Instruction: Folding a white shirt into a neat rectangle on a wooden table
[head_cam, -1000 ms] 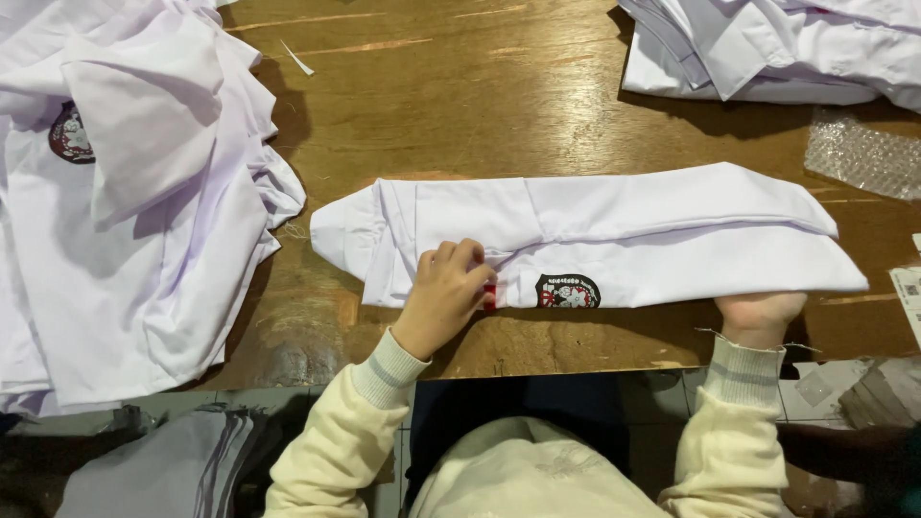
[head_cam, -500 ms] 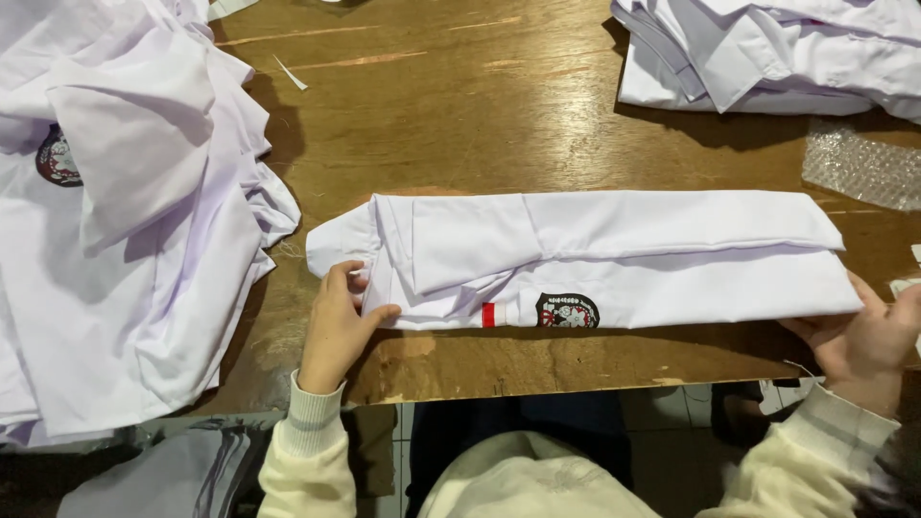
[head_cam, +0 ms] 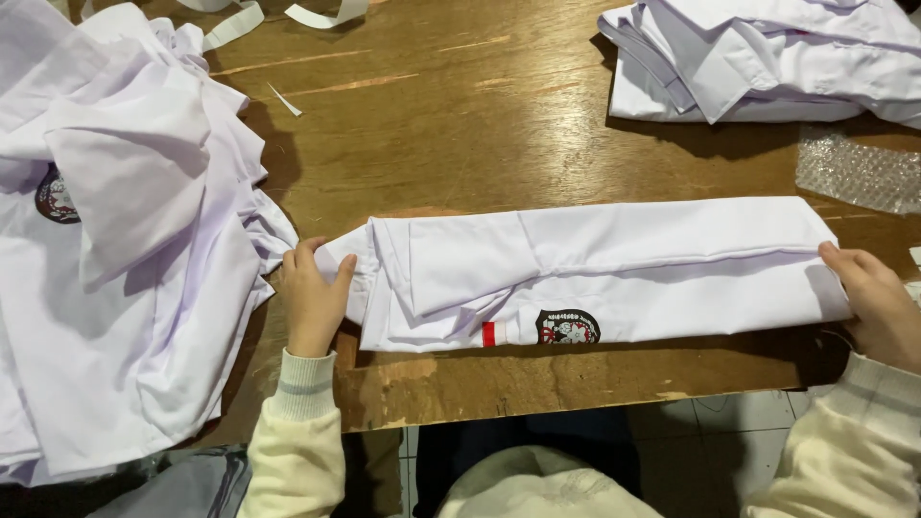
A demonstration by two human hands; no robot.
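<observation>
A white shirt, folded into a long narrow strip, lies across the wooden table near its front edge. A round dark emblem and a small red tab show on its near side. My left hand grips the shirt's left end, fingers curled over the collar part. At the right end my right hand holds the fabric's edge with the thumb on top. Both sleeves are cream knit.
A heap of unfolded white shirts covers the table's left side and hangs over the edge. A stack of folded white shirts sits at the back right, bubble wrap beside it. White paper strips lie at the back.
My left hand slid from the shirt's middle near the emblem out to its left end. My right hand came up from the table's edge and took the right end.
</observation>
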